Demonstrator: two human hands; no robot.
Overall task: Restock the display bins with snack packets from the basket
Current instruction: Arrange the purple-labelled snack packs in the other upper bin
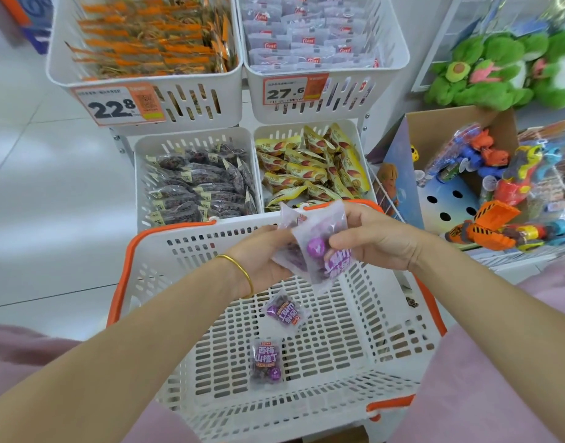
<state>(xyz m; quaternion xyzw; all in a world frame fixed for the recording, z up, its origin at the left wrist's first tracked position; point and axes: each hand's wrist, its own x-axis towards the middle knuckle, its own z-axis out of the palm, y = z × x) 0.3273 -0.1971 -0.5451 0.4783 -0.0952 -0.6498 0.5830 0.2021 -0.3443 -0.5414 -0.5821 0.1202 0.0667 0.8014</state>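
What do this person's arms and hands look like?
The left hand is ungloved, with a thin gold bangle at its wrist; the right hand is ungloved and its wrist bare. No sleeves cover either forearm. Pale pink fabric at the bottom corners is probably clothing.

Slotted matt white plastic basket (364, 302); glossy translucent film snack packets (319, 247).
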